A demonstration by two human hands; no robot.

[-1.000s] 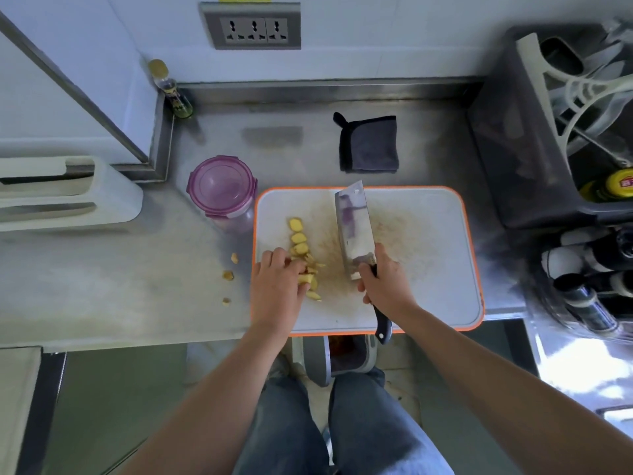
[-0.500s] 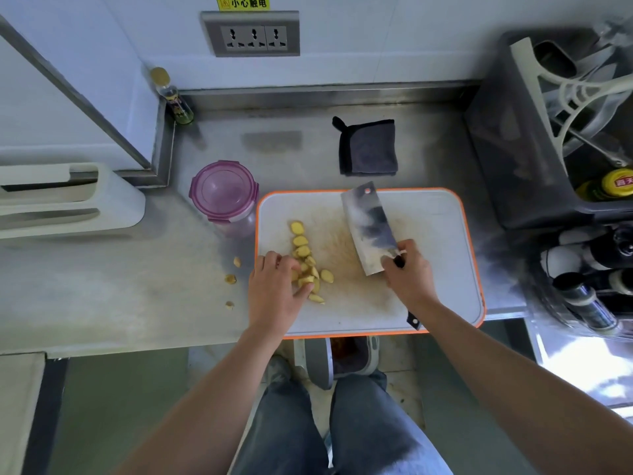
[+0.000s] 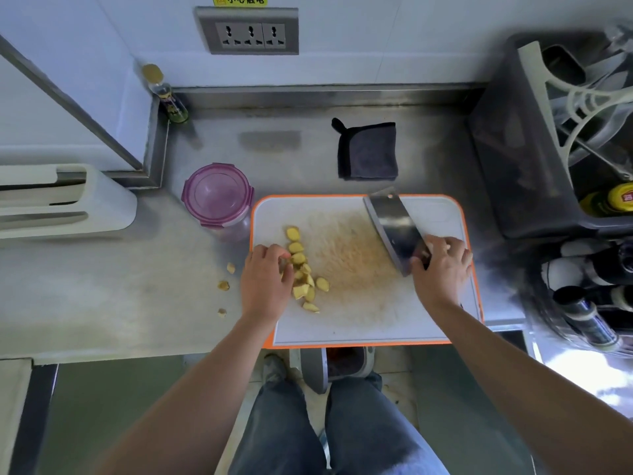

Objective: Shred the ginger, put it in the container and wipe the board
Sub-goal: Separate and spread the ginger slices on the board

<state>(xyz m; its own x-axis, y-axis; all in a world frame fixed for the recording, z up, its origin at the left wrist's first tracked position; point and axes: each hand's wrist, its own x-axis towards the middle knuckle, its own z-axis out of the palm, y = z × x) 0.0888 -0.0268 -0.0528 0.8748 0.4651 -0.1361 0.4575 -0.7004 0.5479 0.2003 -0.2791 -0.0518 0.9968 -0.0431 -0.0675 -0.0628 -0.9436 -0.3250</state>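
Right hand (image 3: pixel 442 269) gripping cleaver (image 3: pixel 394 228), handle hidden under fist. Blade has swung from centre of board (image 3: pixel 428 320) out to 2 o'clock, so cutting paused. Left hand (image 3: pixel 265 281) curled on ginger slices (image 3: pixel 301 269) at board's 9 o'clock, seemingly pinching them together; fingertips hard to read. Ginger still chunky, not shredded. Stray bits (image 3: pixel 224 285) on surface (image 3: pixel 102 286). Container (image 3: pixel 217 197) lidded at 10 o'clock; cloth (image 3: pixel 368 150) at 12.

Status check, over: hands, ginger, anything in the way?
Left grip holds yellow ginger slices on white orange-rimmed board. Right grip holds steel cleaver. Sliced, unshredded. Purple-lidded container closed.
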